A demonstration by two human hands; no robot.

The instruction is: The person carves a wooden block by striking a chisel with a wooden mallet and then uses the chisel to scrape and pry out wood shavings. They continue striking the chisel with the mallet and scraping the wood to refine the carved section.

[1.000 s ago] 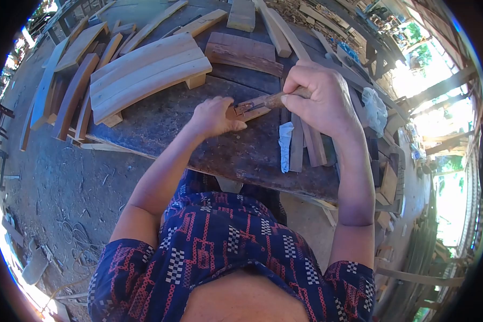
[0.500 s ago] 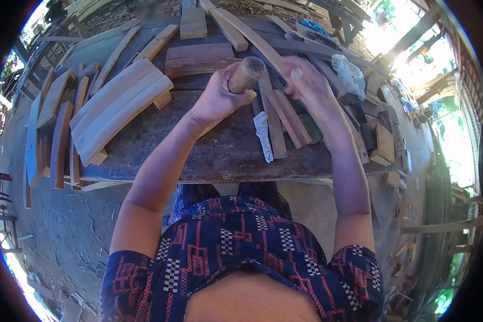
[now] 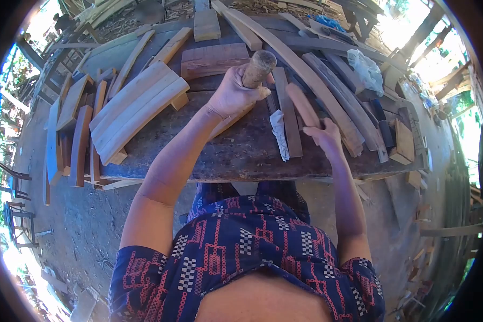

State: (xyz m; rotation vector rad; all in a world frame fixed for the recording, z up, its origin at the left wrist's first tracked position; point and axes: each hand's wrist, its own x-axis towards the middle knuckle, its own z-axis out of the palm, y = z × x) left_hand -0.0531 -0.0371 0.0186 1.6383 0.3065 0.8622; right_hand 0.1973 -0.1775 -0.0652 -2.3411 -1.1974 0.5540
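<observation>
My left hand (image 3: 235, 92) is closed round a thick, round wooden handle (image 3: 259, 70), its worn end pointing up toward me. What the handle belongs to is hidden below my fist. My right hand (image 3: 326, 137) grips the near end of a short reddish wood block (image 3: 301, 102), thumb on top. Between the hands lie a narrow dark wood strip (image 3: 291, 123) and a crumpled white wrapped piece (image 3: 279, 134). A pale wood piece (image 3: 231, 122) shows under my left wrist.
On the dark workbench (image 3: 198, 155), a curved slatted wood panel (image 3: 139, 110) lies left, a reddish board (image 3: 212, 60) behind. Long curved pieces (image 3: 327, 96), a clear plastic bag (image 3: 366, 72) and a wood block (image 3: 402, 140) sit right. Several boards (image 3: 81, 139) lean at the left edge.
My right hand has moved down from beside the handle and taken hold of the reddish wood block, which lay on the bench. My left hand still holds the handle. The view has shifted slightly.
</observation>
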